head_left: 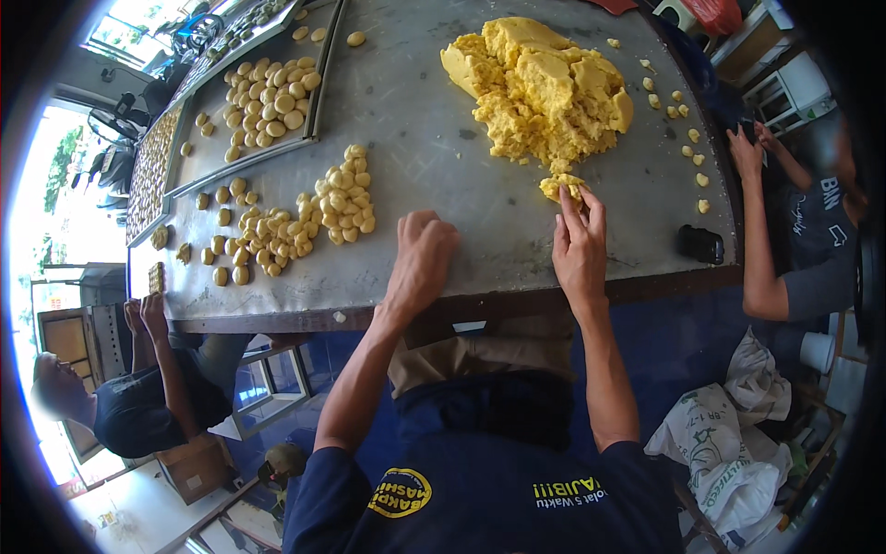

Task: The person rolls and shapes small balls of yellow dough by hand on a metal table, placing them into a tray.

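My left hand (pixel 423 258) is curled low over the grey metal table (pixel 415 92); whatever its fingers hold is hidden. My right hand (pixel 580 245) has fingers stretched out, their tips touching a small crumbly lump of yellow dough (pixel 563 185). Just beyond it sits a large yellow dough mound (pixel 540 83). To the left of my hands, small pale dough pieces (pixel 341 194) lie in a heap, with rounder balls (pixel 221 249) around them. Several small yellow bits (pixel 694 157) run along the table's right side.
Metal trays of flattened rounds (pixel 269 97) fill the back left. A black object (pixel 700 244) sits near the right edge. A co-worker (pixel 138 388) works at the lower left; another person (pixel 803 222) is at the right. White sacks (pixel 720 443) lie on the floor.
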A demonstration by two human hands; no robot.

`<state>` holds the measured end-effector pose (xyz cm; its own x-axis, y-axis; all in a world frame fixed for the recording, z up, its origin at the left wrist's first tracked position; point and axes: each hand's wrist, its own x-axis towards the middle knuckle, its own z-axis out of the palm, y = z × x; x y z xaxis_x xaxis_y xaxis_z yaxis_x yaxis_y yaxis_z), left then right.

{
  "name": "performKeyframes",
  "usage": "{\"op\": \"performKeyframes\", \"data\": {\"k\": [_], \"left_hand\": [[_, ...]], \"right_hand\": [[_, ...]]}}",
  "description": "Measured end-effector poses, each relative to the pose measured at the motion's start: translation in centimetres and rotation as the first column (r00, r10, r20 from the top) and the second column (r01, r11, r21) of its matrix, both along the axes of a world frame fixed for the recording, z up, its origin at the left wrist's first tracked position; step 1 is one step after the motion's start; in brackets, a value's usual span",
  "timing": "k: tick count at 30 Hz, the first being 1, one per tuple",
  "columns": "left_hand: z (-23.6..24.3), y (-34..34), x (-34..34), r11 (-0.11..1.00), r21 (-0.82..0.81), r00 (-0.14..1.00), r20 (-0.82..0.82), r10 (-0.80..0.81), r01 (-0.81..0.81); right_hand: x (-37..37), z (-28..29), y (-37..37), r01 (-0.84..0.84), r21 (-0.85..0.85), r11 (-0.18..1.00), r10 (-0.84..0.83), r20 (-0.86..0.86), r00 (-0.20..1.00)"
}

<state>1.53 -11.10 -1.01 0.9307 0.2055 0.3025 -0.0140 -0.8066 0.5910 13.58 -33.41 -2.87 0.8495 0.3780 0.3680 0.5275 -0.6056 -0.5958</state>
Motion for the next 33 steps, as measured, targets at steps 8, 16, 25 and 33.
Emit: {"op": "performKeyframes", "data": {"k": [8,16,25,33], "left_hand": [[-0.2,0.6,-0.7,0.973,-0.052,0.973,0.037,0.228,-0.226],[-0.2,3.0,6.6,0.898,0.355,0.951,-0.067,0.303,-0.261],[1.3,1.4,-0.8,0.984,0.174,0.995,-0.082,0.050,-0.035],[4.5,11.3,-3.1,0.859,-0.149,0.813,0.279,0.511,-0.489]], "right_hand": [[-0.2,-0.1,0.0,0.011,0.038,0.999,-0.009,-0.035,0.999],[-0.1,-0.5,0.2,-0.008,0.026,1.000,0.009,-0.015,1.000],[-0.1,-0.1,-0.2,-0.034,0.025,0.999,0.032,0.070,0.997],[-0.1,-0.1,-0.2,-0.031,-0.009,0.999,0.031,0.032,0.999]]}}
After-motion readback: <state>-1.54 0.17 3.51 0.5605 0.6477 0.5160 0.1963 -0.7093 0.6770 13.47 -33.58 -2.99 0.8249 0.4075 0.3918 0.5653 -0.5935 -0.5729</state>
